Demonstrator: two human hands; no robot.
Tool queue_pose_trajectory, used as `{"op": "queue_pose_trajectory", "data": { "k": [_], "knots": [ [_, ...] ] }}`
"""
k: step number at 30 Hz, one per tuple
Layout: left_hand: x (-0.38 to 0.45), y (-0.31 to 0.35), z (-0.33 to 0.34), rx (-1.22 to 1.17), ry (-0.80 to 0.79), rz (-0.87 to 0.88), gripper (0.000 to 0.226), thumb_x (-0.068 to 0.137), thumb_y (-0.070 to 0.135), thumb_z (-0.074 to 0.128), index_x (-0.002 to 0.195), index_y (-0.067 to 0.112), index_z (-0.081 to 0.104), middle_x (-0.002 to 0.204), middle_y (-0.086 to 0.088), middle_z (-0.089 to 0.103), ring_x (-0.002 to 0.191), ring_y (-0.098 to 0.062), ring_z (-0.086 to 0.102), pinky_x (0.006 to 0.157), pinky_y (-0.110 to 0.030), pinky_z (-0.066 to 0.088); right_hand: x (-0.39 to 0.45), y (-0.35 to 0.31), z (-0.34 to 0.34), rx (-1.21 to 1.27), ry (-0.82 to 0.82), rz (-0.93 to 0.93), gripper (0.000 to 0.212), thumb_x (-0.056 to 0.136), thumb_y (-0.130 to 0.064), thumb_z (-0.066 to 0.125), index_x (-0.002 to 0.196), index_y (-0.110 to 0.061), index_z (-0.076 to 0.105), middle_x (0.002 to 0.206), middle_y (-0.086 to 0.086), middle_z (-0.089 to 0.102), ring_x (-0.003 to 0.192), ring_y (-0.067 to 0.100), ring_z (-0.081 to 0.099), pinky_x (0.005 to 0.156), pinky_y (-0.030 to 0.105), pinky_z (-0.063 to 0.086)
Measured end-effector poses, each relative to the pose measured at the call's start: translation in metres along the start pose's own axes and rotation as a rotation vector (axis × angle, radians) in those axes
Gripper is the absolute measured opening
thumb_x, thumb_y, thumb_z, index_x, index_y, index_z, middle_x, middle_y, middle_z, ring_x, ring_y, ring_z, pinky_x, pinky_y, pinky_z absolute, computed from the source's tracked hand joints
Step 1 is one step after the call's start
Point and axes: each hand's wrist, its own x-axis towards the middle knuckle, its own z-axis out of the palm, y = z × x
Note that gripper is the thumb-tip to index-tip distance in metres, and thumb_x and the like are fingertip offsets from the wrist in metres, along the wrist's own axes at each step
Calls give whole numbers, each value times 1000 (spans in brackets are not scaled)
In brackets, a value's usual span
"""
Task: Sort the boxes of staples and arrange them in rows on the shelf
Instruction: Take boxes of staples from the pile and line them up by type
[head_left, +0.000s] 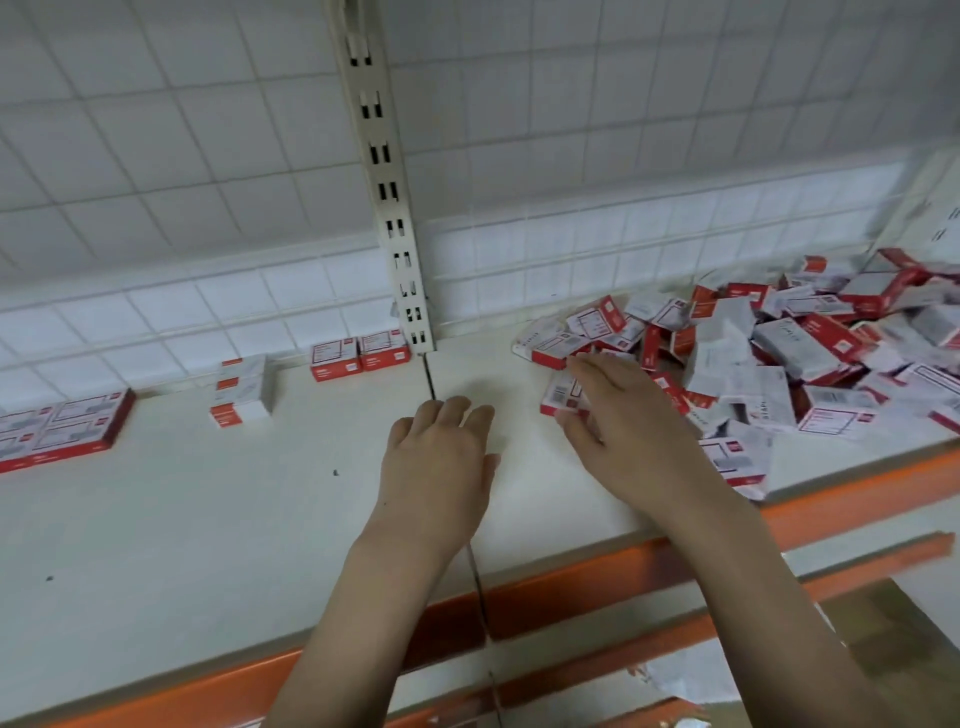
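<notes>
Right hand (618, 415) gripping rectangular cardboard box (563, 395)

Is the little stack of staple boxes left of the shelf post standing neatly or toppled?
Standing. The stack of boxes holds three boxes, one squarely on the next, on the shelf, apart from the jumbled pile at right.
</notes>
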Motion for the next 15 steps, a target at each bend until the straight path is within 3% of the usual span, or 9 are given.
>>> {"op": "queue_pose_trajectory", "data": {
  "k": [4, 8, 15],
  "knots": [
    [19, 19, 0, -9, 1, 26, 44, 96, 33, 42, 138, 21, 36, 138, 3, 41, 126, -20, 37, 100, -30, 31, -3, 15, -8, -6, -7, -15, 50, 95, -27, 45, 140, -8, 35, 144, 8, 37, 135, 24, 27, 112, 29, 16],
    [46, 29, 2, -78, -22, 45, 46, 95, 32, 46, 137, 15, 39, 132, -4, 48, 120, -23, 43, 96, -33, 37, -4, 22, -15, 4, -6, 4, 52, 96, -28, 45, 142, -8, 32, 148, 7, 33, 138, 23, 23, 115, 32, 12],
    [114, 41, 15, -205, -35, -39, 44, 92, 37, 49, 123, 7, 49, 116, -12, 53, 110, -28, 47, 88, -36, 43, -14, 37, -18, -1, 42, 65, 51, 92, -28, 44, 135, -2, 43, 139, 15, 45, 132, 31, 35, 111, 30, 15]
  ]
}}
